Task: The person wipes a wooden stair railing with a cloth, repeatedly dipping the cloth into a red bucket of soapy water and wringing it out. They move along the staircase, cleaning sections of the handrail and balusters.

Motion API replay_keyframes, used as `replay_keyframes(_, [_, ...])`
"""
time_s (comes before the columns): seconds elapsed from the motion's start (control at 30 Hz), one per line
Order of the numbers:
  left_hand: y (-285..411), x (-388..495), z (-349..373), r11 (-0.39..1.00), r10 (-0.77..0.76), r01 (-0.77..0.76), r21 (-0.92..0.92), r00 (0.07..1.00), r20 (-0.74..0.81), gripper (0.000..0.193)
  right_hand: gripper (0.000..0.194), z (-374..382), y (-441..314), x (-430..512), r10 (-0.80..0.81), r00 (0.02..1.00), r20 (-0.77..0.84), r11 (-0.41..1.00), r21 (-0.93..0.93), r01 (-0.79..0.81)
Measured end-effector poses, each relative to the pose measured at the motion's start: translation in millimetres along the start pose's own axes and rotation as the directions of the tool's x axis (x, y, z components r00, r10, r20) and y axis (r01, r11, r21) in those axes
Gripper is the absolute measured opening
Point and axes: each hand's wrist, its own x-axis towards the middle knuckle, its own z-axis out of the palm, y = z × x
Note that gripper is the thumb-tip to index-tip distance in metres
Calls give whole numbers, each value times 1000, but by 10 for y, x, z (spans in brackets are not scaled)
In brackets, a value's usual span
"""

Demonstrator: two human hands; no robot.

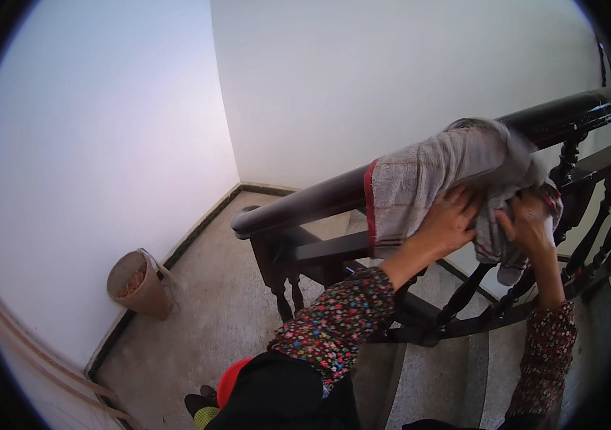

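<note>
A grey checked cloth with a red edge lies draped over the dark wooden stair handrail; part of it is blurred. My left hand presses on the cloth from the near side of the rail, its fingertips partly lost in the folds. Just to its right, my right hand grips a bunched part of the same cloth, thumb pointing left. The cloth's lower folds hang between and below both hands, in front of the turned balusters.
A bucket with reddish-brown contents stands on the landing by the left wall. Concrete steps lie below the railing. Part of a red round object shows beside my body. Wooden rails stand at lower left.
</note>
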Motion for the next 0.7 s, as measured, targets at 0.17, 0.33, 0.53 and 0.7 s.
replay_keyframes(0.17, [-543,-1327,-135,903,-288,322,-286,945,154,54,61,489,-948,8,-294,953,77,949,-96,301])
replay_keyframes(0.33, [-1352,-2934,-573,686,-728,590,425,559,397,38,37,848,-2386,267,-513,799,314,853,88,514])
replay_keyframes(0.53, [-1160,-2888,-1317,609,-790,783,127,613,17,42,21,1519,-3787,310,-656,747,110,744,260,615])
replay_keyframes(0.7, [-1083,-2927,-1389,758,-640,613,224,765,71,60,14,1597,-3808,324,-585,809,61,773,342,534])
